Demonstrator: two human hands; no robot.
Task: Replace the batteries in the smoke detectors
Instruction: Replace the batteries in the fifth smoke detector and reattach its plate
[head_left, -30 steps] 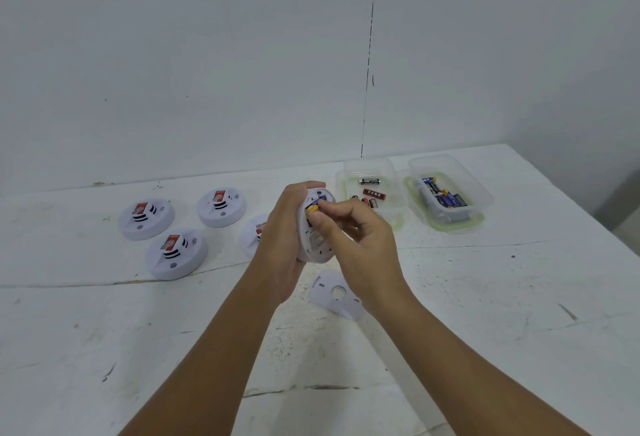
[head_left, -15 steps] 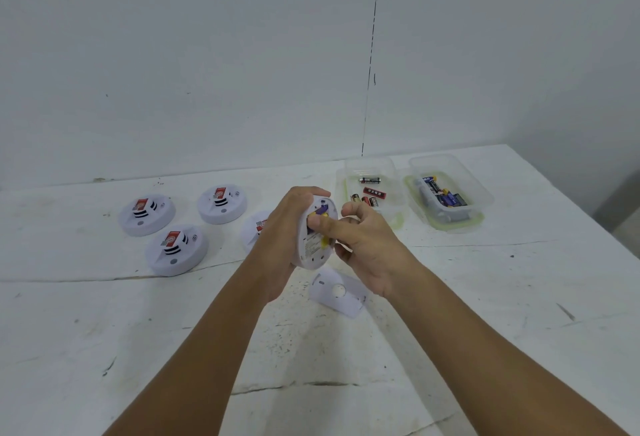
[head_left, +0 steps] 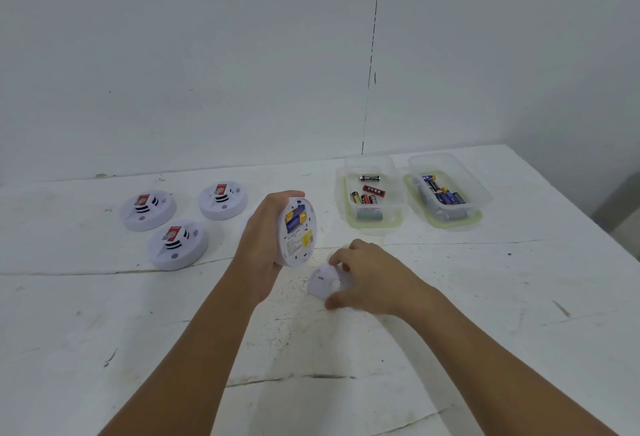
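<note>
A white table (head_left: 485, 314), scuffed and cracked, fills the lower view and meets a white wall (head_left: 207, 54) behind. On its far right stand two clear tubs side by side: the right tub (head_left: 483, 193) holds blue and dark batteries, the left tub (head_left: 398, 214) holds black and red ones.

On the far left lie three white detectors face up, each with a red sticker: one at the back left (head_left: 148, 210), one at the back right (head_left: 222, 200), one in front (head_left: 177, 244) of them. A sliver of another white round shape shows just behind the left hand; what it is cannot be told.

The left hand (head_left: 263, 238) holds a fourth detector, the open one (head_left: 298, 231), raised above the table and tilted on edge, its back turned toward the camera. The fingers curl round its rim from behind, the thumb over the top edge. In its bay sit blue and yellow cells (head_left: 294, 220), with a yellow label below them.

The right hand (head_left: 370, 279) is low at the table, just below the open one. Its thumb and curled fingers pinch the white cover (head_left: 323, 285), which is blurred; whether it rests on the table or is lifted cannot be told.
</note>
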